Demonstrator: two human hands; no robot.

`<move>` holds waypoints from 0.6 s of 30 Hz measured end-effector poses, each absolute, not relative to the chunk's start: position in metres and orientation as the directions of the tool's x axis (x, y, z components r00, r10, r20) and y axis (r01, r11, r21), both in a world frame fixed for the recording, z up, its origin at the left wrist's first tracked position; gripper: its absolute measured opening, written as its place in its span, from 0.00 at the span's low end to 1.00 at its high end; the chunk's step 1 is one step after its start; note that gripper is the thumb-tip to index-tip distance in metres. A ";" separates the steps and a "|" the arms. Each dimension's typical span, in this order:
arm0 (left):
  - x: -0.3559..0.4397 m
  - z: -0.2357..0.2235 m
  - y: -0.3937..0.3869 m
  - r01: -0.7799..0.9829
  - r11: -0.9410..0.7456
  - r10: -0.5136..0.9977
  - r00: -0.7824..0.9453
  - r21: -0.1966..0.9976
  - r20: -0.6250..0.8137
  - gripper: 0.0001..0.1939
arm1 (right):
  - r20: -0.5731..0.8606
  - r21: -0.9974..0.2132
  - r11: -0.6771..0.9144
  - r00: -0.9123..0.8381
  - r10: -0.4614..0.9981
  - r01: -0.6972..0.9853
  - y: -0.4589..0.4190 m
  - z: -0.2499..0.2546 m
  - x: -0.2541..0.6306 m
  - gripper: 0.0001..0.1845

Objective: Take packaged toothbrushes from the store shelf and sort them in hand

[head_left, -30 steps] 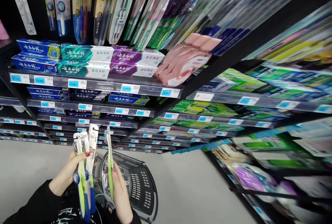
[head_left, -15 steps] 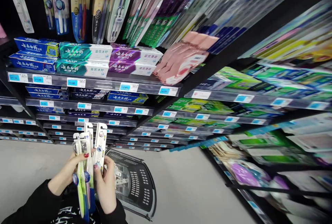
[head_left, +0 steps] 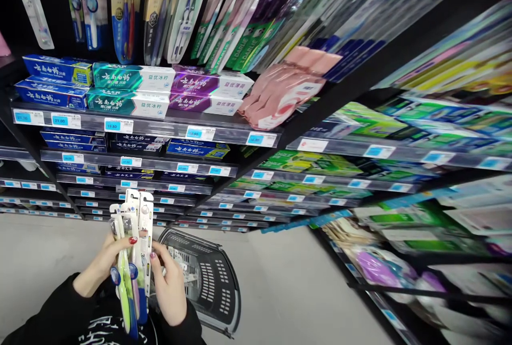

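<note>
My left hand (head_left: 107, 261) is closed around several packaged toothbrushes (head_left: 127, 281), held upright in a bunch, its red-nailed thumb across the front. Lime-green and pink handles show through the clear packs, with blue at the bottom. A white numbered toothbrush package (head_left: 146, 222) stands at the right side of the bunch, nearly edge-on. My right hand (head_left: 170, 278) is right beside that package, thumb and index finger apart at its edge; whether the tips still touch it is hard to see. Its other fingers are partly hidden.
A dark shopping basket (head_left: 224, 286) with a few items is on the floor at my right. Ahead, shelves hold toothpaste boxes (head_left: 132, 77) and pink pouches (head_left: 282, 91) under hanging toothbrushes (head_left: 126, 14). More shelving runs along the right, with wrapped goods (head_left: 376, 267) low down.
The white numbered package has moved left against the bunch and turned more edge-on. My right hand's fingers have loosened from it and shifted slightly right. My left hand keeps its grip.
</note>
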State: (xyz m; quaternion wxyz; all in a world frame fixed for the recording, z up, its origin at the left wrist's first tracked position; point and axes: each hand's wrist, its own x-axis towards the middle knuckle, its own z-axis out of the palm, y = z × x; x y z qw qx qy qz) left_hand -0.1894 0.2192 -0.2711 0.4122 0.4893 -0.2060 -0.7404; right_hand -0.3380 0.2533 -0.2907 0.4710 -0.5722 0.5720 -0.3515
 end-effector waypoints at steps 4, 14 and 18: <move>-0.192 -0.269 0.218 0.410 -0.569 -0.812 -0.141 0.713 -0.567 0.15 | -0.105 -0.902 0.096 -0.001 -0.994 -0.422 0.264 -0.292 -0.346 0.10; -0.193 -0.284 0.215 0.442 -0.572 -0.799 -0.111 0.691 -0.591 0.16 | -0.023 -0.714 -0.021 0.053 -0.998 -0.700 0.284 -0.296 -0.323 0.17; -0.194 -0.283 0.215 0.423 -0.597 -0.783 -0.124 0.682 -0.609 0.16 | -0.069 -0.685 -0.002 0.067 -0.995 -0.728 0.276 -0.292 -0.320 0.13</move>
